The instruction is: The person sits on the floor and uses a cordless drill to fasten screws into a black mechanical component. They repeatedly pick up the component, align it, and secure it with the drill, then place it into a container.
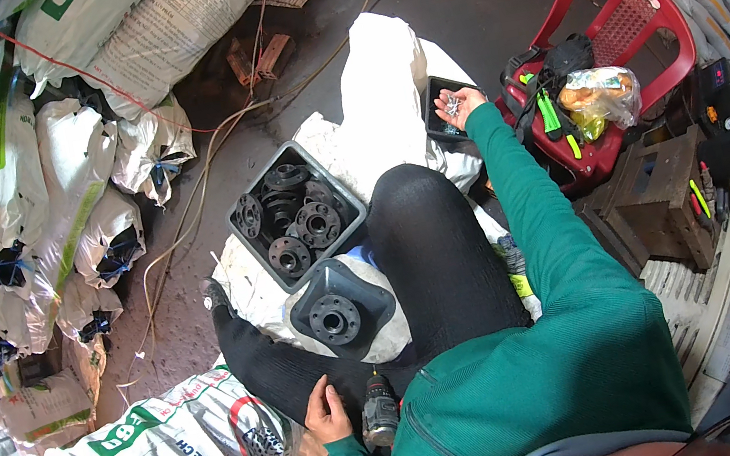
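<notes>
My right hand point(461, 105) is stretched out palm up, fingers cupped around several small silvery screws point(452, 104). It is at a dark rectangular tray point(443, 132), which also has small pieces in it. Down at my left thigh, my left hand point(326, 415) rests with its fingers loosely extended and nothing visible in it. Beside that hand is a power drill point(380, 413), its bit pointing away from me. Between my legs a black round flanged hub point(335, 319) with a ring of holes sits on a dark square base point(373, 288), which is on a pale rounded support.
A grey crate point(354, 220) of similar black hubs stands just ahead. At the right, a red plastic chair point(558, 167) holds tools and bagged bread, near a wooden stool point(667, 187). White sacks point(52, 174) line the left side. Cables point(219, 136) cross the floor.
</notes>
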Motion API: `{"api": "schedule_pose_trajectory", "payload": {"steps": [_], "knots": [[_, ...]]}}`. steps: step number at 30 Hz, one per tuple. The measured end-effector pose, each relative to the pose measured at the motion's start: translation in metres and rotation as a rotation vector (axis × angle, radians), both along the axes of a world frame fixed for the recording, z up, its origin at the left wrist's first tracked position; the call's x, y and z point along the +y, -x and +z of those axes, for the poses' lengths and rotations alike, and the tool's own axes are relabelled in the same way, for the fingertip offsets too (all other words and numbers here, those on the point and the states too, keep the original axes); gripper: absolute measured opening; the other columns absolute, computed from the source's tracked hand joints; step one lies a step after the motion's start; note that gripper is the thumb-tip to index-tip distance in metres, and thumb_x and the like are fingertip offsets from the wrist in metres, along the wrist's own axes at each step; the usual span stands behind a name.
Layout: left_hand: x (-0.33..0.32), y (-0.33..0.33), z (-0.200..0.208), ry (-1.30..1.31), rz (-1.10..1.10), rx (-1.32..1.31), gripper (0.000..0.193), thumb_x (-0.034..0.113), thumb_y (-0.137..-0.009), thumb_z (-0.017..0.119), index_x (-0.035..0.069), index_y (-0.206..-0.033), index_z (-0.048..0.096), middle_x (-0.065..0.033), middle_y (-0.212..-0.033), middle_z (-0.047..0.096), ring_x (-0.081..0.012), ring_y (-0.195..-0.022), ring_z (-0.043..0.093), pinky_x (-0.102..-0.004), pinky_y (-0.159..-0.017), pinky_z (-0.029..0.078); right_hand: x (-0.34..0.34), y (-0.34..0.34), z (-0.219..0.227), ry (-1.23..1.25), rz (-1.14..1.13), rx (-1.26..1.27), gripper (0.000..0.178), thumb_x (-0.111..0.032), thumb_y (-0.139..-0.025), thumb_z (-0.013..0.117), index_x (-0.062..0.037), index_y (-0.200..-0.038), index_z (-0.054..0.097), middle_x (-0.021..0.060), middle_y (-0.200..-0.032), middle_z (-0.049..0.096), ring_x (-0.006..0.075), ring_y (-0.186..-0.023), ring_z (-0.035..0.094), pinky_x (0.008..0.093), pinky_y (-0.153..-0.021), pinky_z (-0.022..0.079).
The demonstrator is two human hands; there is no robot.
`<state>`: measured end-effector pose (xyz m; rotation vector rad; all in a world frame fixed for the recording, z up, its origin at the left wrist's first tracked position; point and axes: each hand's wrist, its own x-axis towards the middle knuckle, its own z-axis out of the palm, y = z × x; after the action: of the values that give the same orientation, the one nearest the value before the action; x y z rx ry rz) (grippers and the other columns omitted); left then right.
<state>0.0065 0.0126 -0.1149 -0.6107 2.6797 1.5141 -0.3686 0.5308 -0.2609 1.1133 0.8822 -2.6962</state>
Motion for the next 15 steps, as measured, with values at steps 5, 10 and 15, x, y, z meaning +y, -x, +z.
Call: {"api": "schedule_pose_trajectory", "payload": {"steps": [5, 10, 15], "knots": [[0.001, 0.001, 0.004, -0.014, 0.01, -0.041, 0.021, 0.009, -0.09, 0.061, 0.001, -0.109, 0.067, -0.0052, -0.081, 0.066, -0.0086, -0.064, 0.057, -0.0236, -0.059, 0.047, 0.007, -0.003, -0.01, 0.363, -0.149, 0.15, 0.022, -0.022, -0.094, 0.045, -0.0043, -0.093, 0.058, 0.0065, -0.084, 0.063, 0.0228, -0.082, 0.065, 0.0337, -0.059, 0.053], [-0.002, -0.001, -0.004, -0.021, 0.002, 0.0, 0.021, 0.008, -0.089, 0.061, 0.001, -0.108, 0.067, -0.0066, -0.082, 0.067, -0.0091, -0.065, 0.058, -0.0242, -0.06, 0.047, 0.011, -0.005, -0.011, 0.425, -0.308, 0.342, 0.024, -0.025, -0.095, 0.046, -0.0034, -0.091, 0.058, 0.0081, -0.088, 0.065, 0.0263, -0.089, 0.066, 0.0324, -0.056, 0.052], [-0.007, -0.001, -0.013, 0.035, -0.039, 0.063, 0.021, 0.009, -0.089, 0.062, 0.0, -0.108, 0.066, -0.0068, -0.084, 0.067, -0.0093, -0.066, 0.058, -0.0244, -0.06, 0.048, -0.007, -0.007, 0.007, 0.329, -0.393, 0.311, 0.026, -0.025, -0.095, 0.045, -0.0029, -0.098, 0.058, 0.0106, -0.097, 0.066, 0.0316, -0.097, 0.065, 0.0376, -0.065, 0.054]]}}
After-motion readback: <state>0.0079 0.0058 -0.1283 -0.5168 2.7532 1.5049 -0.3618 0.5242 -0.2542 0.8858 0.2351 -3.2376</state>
